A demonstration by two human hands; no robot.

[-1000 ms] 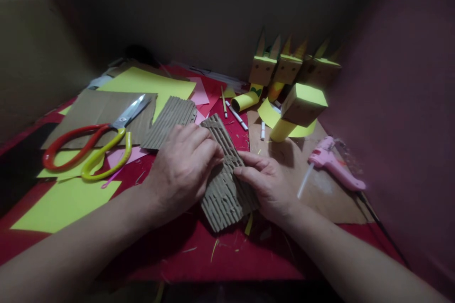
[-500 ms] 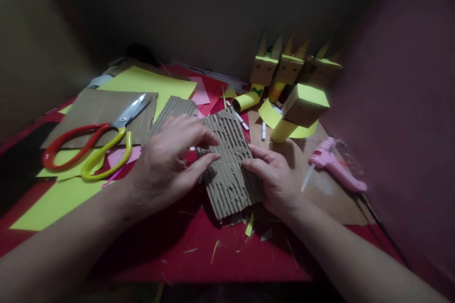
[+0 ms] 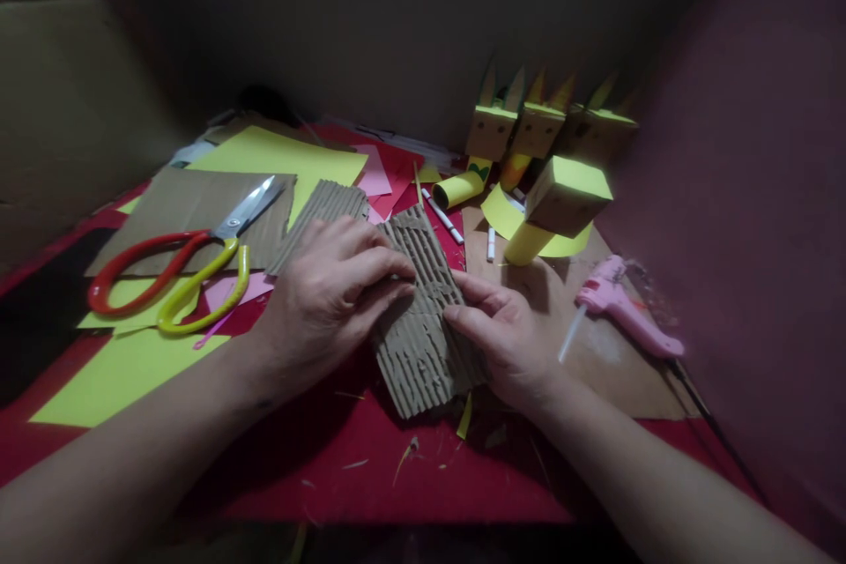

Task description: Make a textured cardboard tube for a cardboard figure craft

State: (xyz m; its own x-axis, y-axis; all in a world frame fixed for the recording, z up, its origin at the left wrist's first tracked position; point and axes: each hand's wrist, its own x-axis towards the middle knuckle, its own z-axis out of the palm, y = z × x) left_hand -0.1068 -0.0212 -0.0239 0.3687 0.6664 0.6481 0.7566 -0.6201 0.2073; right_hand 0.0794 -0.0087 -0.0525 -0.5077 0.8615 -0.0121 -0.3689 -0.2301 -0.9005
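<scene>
Corrugated cardboard strip point(image 3: 423, 317) lies mid-tabletop, slightly toward the near edge, ribbed side up, on the red table cover point(image 3: 410, 476). Left hand point(image 3: 327, 300) presses on its left edge, fingers curled closed with fingertips point(image 3: 400, 282) pinching the cardboard. Right hand point(image 3: 506, 335) grips the right edge, thumb on top, fingers closed on the strip. Second corrugated piece point(image 3: 323, 216) sits just behind the left hand. Scissors point(image 3: 178, 269) with red and yellow handles rest on a flat brown card point(image 3: 191, 207) toward the left edge. Yellow paper sheets point(image 3: 125, 370) lie near the left edge, another farther back. Pink glue gun point(image 3: 625, 313) lies near the right edge on a brown board point(image 3: 595, 370). Cardboard box figures point(image 3: 561, 194) with yellow tubes stand at the far right corner. Pens point(image 3: 441, 216) lie behind the strip.
</scene>
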